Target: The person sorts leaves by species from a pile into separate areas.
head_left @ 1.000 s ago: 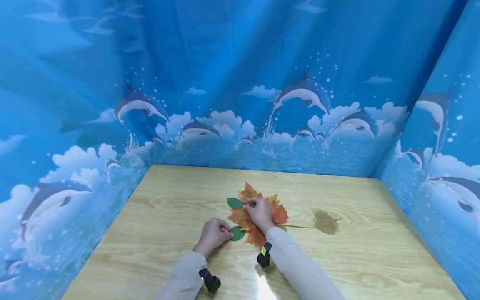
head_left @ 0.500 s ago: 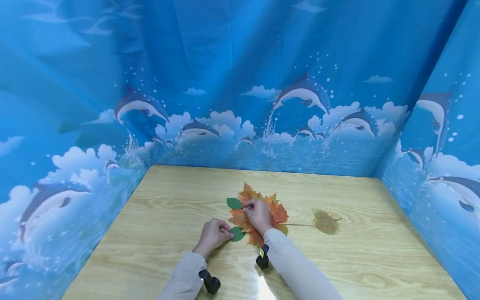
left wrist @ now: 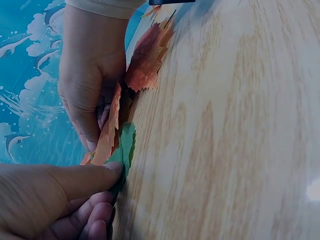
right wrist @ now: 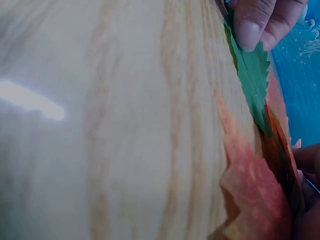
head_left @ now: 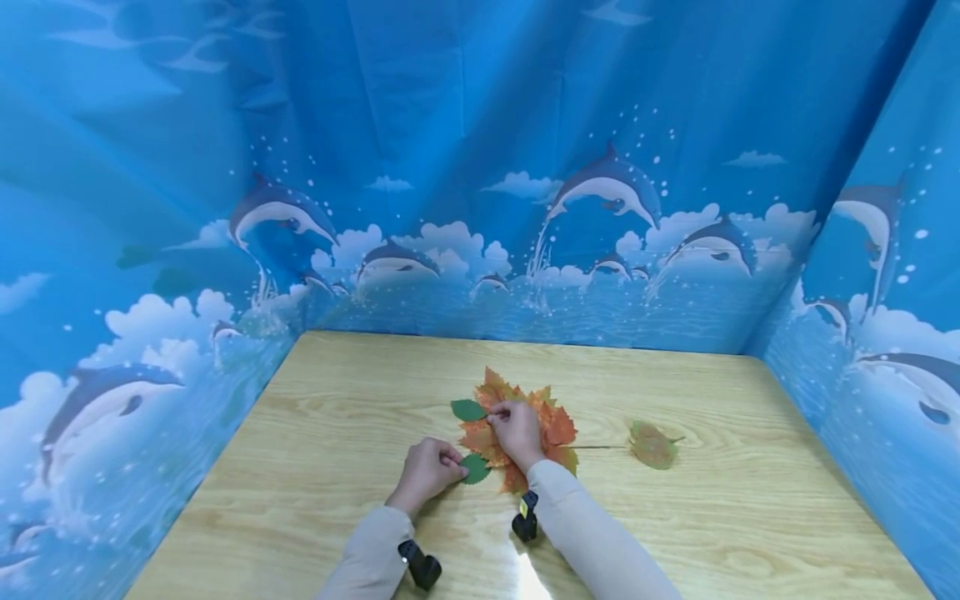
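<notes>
fingers of the left hand [head_left: 426, 472] pinch a green leaf [head_left: 476, 468] beside orange leaves [head_left: 558, 426]. whether the right hand [head_left: 519, 428] above them pinches anything is unclear; the head view alone plainly shows a mottled leaf [head_left: 652, 447].

Table [head_left: 750, 517]: pale yellow wood-grain top, its far edge at 12 o'clock.
Sheen [head_left: 532, 577]: bright white reflection on the wood at 6 o'clock.
Autumn leaf cluster [head_left: 559, 426]: orange, red and yellowish toothed leaves, overlapping near the middle of the dial.
Far green leaf [head_left: 468, 409]: at the cluster's 10 o'clock; whether it touches the wood cannot be told.
Near green leaf [head_left: 475, 470]: toothed, at the cluster's 8 o'clock, low at the wood; contact hard to tell.
Thin stem [head_left: 598, 447]: dark, running from the cluster toward 3 o'clock.
Single leaf [head_left: 652, 447]: green and reddish-brown, on the wood at 3 o'clock, apart from the cluster, short stalk toward 3.
</notes>
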Motion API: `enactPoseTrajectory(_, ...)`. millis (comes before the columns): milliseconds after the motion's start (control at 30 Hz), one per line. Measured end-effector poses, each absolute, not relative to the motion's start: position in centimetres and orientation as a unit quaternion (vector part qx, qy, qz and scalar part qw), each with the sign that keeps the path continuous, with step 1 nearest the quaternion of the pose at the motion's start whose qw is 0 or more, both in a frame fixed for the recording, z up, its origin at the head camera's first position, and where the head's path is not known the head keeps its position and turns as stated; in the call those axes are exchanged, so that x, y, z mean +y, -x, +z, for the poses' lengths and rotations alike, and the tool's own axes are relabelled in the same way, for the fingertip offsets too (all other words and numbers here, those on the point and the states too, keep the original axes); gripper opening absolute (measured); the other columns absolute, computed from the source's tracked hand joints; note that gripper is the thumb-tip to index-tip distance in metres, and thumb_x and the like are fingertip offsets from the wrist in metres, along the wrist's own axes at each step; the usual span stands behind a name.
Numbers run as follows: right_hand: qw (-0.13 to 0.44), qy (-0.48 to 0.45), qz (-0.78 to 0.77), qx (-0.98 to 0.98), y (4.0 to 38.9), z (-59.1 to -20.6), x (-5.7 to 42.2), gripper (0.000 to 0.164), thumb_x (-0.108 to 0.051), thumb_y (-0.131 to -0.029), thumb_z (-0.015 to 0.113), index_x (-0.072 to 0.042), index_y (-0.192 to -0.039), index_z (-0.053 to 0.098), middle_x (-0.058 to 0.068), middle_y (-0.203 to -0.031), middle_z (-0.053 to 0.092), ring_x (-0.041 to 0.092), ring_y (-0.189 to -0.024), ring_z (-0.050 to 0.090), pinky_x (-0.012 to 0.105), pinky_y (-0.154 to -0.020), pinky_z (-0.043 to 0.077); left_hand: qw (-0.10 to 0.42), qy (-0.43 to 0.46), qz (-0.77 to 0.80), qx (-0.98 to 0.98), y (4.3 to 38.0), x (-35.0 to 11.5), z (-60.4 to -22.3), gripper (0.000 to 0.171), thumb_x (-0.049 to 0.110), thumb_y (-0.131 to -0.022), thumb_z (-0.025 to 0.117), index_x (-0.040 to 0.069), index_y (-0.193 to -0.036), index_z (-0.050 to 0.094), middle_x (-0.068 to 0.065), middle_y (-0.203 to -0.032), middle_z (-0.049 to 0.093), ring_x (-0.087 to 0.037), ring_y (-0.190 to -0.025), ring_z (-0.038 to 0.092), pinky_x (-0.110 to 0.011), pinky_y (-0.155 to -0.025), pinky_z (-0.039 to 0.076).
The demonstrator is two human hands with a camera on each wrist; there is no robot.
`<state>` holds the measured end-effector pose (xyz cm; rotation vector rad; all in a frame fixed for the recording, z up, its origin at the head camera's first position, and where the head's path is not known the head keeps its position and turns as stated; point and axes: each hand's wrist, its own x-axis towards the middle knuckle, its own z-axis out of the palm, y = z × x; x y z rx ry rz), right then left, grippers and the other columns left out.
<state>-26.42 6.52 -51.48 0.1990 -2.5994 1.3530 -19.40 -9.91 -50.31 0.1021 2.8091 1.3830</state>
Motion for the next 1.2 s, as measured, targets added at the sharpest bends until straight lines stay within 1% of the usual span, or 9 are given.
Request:
enactPoseTrajectory(233, 0.113, -0.066, 0.459, -0.879, 26.4, -51.6, 6.9, 0.006, -0.002, -0.082, 0.072, -0.001, -0.088, 0.074, 0.007, -0.075, 0.069, 0.015, -0.066, 0.063, 0.026, -0.058, 0.05, 0.016, -0.035, 0.441, 0.897, 19.5, -9.8, -50.2, 0.013, 0.008, -0.071, 0.082, 0.006, -0.075, 0.07, 0.004, -0.062, 0.062, -0.006, -0.057, 0.054, -0.023, -0.056, 0.046)
enactPoseTrajectory(367, 0.099, -0.06, 0.463, -0.879, 26.4, -51.7, 6.9, 0.007, -0.005, -0.083, 0.072, -0.003, -0.089, 0.075, 0.006, -0.079, 0.071, 0.016, -0.069, 0.065, 0.027, -0.061, 0.052, 0.027, -0.038, 0.437, 0.898, 19.4, -10.2, -50.1, 0.012, 0.008, -0.072, 0.082, 0.006, -0.076, 0.071, 0.004, -0.064, 0.062, -0.007, -0.058, 0.054, -0.024, -0.056, 0.046)
enactPoseTrajectory(533, 0.096, -0.059, 0.469, -0.876, 26.3, -51.6, 6.7, 0.007, -0.003, -0.083, 0.071, -0.003, -0.09, 0.075, 0.006, -0.079, 0.07, 0.018, -0.071, 0.065, 0.03, -0.063, 0.053, 0.039, -0.04, 0.435, 0.899, 19.1, -11.6, -49.3, 0.009, 0.009, -0.074, 0.081, 0.006, -0.078, 0.073, 0.003, -0.066, 0.062, -0.008, -0.06, 0.054, -0.023, -0.054, 0.046)
enactPoseTrajectory(700, 0.106, -0.058, 0.468, -0.876, 26.2, -51.7, 6.8, 0.007, -0.003, -0.082, 0.072, -0.003, -0.089, 0.075, 0.005, -0.077, 0.07, 0.017, -0.07, 0.064, 0.029, -0.063, 0.053, 0.054, -0.009, 0.436, 0.898, 18.8, -14.0, -47.9, 0.007, 0.008, -0.077, 0.079, 0.007, -0.08, 0.073, 0.001, -0.07, 0.062, -0.012, -0.063, 0.054, -0.025, -0.054, 0.046)
enactPoseTrajectory(800, 0.112, -0.062, 0.467, -0.875, 26.2, -51.7, 6.8, 0.007, -0.002, -0.082, 0.072, -0.003, -0.088, 0.075, 0.006, -0.076, 0.07, 0.017, -0.069, 0.064, 0.028, -0.062, 0.052, 0.045, 0.023, 0.442, 0.896, 18.8, -15.9, -47.3, 0.006, 0.008, -0.079, 0.077, 0.006, -0.082, 0.073, -0.001, -0.072, 0.063, -0.013, -0.064, 0.056, -0.026, -0.055, 0.047)
enactPoseTrajectory(867, 0.117, -0.063, 0.468, -0.874, 26.2, -51.7, 6.8, 0.007, -0.002, -0.081, 0.072, -0.002, -0.087, 0.075, 0.006, -0.076, 0.07, 0.017, -0.068, 0.064, 0.028, -0.061, 0.052, 0.026, 0.044, 0.445, 0.894, 18.9, -17.2, -47.2, 0.008, 0.009, -0.08, 0.076, 0.004, -0.085, 0.073, -0.002, -0.075, 0.065, -0.013, -0.067, 0.057, -0.026, -0.058, 0.047)
enactPoseTrajectory(1033, 0.119, -0.063, 0.473, -0.871, 26.3, -51.7, 6.8, 0.006, 0.0, -0.081, 0.072, -0.001, -0.087, 0.074, 0.007, -0.075, 0.07, 0.016, -0.067, 0.064, 0.026, -0.06, 0.051, -0.017, 0.119, 0.5, 0.858, 19.7, -20.0, -47.9, 0.021, 0.013, -0.085, 0.073, -0.002, -0.099, 0.072, -0.008, -0.087, 0.07, -0.01, -0.074, 0.061, -0.023, -0.065, 0.05)
enactPoseTrajectory(1200, 0.111, -0.063, 0.472, -0.872, 26.2, -51.6, 6.7, 0.007, -0.001, -0.082, 0.071, -0.002, -0.088, 0.075, 0.007, -0.077, 0.07, 0.017, -0.068, 0.064, 0.028, -0.061, 0.052, -0.024, 0.188, 0.59, 0.785, 20.1, -21.7, -49.5, 0.028, 0.009, -0.089, 0.068, -0.008, -0.11, 0.065, -0.011, -0.087, 0.07, -0.008, -0.069, 0.064, -0.019, -0.062, 0.054)
